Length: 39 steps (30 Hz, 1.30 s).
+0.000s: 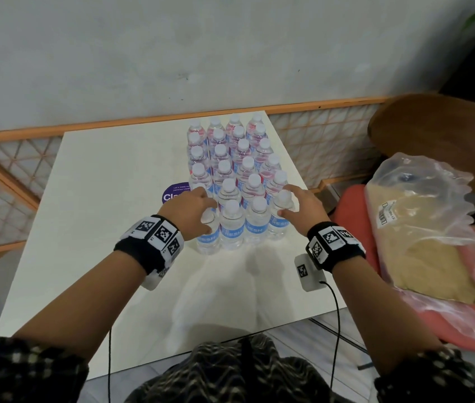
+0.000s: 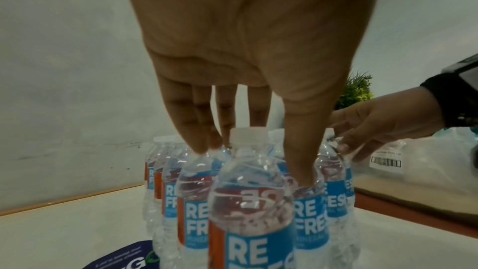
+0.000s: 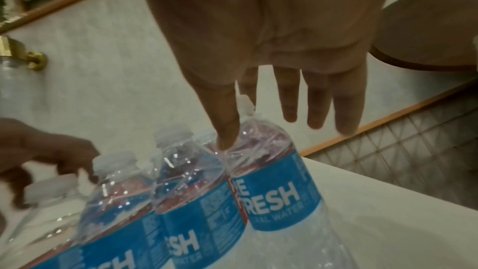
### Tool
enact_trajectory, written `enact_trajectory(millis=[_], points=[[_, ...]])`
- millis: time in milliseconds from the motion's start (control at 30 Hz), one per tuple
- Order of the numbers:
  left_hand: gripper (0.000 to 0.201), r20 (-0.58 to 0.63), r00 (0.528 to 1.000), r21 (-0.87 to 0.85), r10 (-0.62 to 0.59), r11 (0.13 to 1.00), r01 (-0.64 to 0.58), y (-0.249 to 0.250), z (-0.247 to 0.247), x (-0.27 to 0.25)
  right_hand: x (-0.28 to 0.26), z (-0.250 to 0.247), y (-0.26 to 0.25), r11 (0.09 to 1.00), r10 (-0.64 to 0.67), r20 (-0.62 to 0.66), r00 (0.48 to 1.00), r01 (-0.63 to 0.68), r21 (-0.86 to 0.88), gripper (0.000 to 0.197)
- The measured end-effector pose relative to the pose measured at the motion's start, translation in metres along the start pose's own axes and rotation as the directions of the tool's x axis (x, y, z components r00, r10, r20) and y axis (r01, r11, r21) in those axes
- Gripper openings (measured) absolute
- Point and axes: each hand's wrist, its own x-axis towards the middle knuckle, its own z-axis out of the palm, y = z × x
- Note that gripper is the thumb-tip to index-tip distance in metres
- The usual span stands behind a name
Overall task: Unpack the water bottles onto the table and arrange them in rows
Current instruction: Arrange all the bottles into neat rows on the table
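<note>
Several clear water bottles (image 1: 231,173) with white caps and blue labels stand in rows of four on the white table (image 1: 99,199). My left hand (image 1: 208,216) arches over the front-left bottle (image 1: 208,242). In the left wrist view its thumb and straight fingers (image 2: 199,142) come down on either side of that bottle's (image 2: 253,212) cap. My right hand (image 1: 287,200) reaches over the front-right bottle (image 1: 278,225). There the thumb touches the bottle's (image 3: 279,191) shoulder, and the fingers (image 3: 315,114) stretch straight past it.
A crumpled plastic wrap with a cardboard sheet (image 1: 422,228) lies on a red chair (image 1: 352,205) to the right. A purple sticker (image 1: 175,193) sits on the table left of the bottles. A wood-framed lattice screen (image 1: 317,135) runs behind the table.
</note>
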Motion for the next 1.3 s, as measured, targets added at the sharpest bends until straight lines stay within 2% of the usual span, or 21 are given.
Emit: enact_trajectory(millis=[67, 133, 200, 267, 333, 433, 733, 833, 900, 967, 1000, 1100, 1200, 1300], points=[[0.063, -0.071, 0.997, 0.052, 0.01, 0.999, -0.006, 0.01, -0.005, -0.003, 0.0, 0.002, -0.003, 0.998, -0.048, -0.042, 0.998, 0.047, -0.04, 0.067], [0.064, -0.096, 0.995, 0.043, 0.028, 0.999, -0.024, 0.022, -0.009, 0.002, -0.001, 0.004, -0.009, 0.99, -0.134, -0.082, 0.988, 0.129, -0.063, 0.064], [0.06, -0.049, 0.998, 0.043, 0.04, 0.998, -0.038, 0.031, -0.013, 0.011, -0.003, 0.006, -0.018, 0.963, -0.235, -0.062, 0.97, 0.224, -0.149, 0.058], [0.053, 0.009, 0.999, 0.053, 0.049, 0.997, -0.049, 0.035, -0.015, 0.02, -0.005, 0.01, -0.026, 0.927, -0.277, 0.008, 0.961, 0.269, -0.262, 0.052], [0.045, 0.034, 0.998, 0.038, 0.056, 0.998, -0.057, 0.037, -0.017, 0.027, -0.006, 0.013, -0.031, 0.898, -0.282, 0.056, 0.958, 0.284, -0.336, 0.045], [0.036, 0.058, 0.996, 0.007, 0.073, 0.997, -0.073, 0.037, -0.019, 0.032, -0.008, 0.014, -0.035, 0.903, -0.25, 0.071, 0.966, 0.259, -0.342, 0.04], [0.036, 0.065, 0.991, -0.023, 0.119, 0.993, -0.118, 0.037, -0.022, 0.033, -0.01, 0.009, -0.04, 0.906, -0.214, 0.099, 0.972, 0.235, -0.352, 0.04], [0.045, 0.021, 0.992, -0.035, 0.125, 0.992, -0.124, 0.031, -0.02, 0.027, -0.008, 0.006, -0.033, 0.92, -0.26, 0.088, 0.962, 0.274, -0.279, 0.049], [0.056, -0.009, 0.993, -0.027, 0.118, 0.993, -0.118, 0.025, -0.021, 0.02, -0.004, 0.0, -0.021, 0.959, -0.264, -0.017, 0.964, 0.261, -0.11, 0.059], [0.063, -0.007, 0.995, 0.021, 0.099, 0.995, -0.099, 0.018, -0.021, 0.012, 0.0, -0.006, -0.008, 0.977, -0.208, -0.081, 0.975, 0.211, 0.035, 0.062], [0.064, 0.006, 0.997, 0.062, 0.083, 0.995, -0.083, 0.016, -0.021, 0.009, 0.001, -0.008, -0.003, 0.984, -0.169, -0.07, 0.983, 0.173, 0.051, 0.062], [0.06, 0.063, 0.998, 0.154, 0.012, 0.988, -0.022, 0.011, -0.018, 0.007, 0.001, -0.006, 0.004, 0.996, -0.079, 0.018, 0.997, 0.079, 0.034, 0.057], [0.047, 0.09, 0.996, 0.091, -0.025, 0.996, 0.017, 0.008, -0.014, 0.01, -0.002, -0.001, 0.005, 0.991, -0.069, 0.026, 0.997, 0.066, 0.119, 0.045], [0.042, 0.083, 0.996, 0.051, -0.022, 0.999, 0.018, 0.007, -0.012, 0.012, -0.002, -0.003, 0.003, 0.989, -0.047, 0.034, 0.998, 0.042, 0.141, 0.043]])
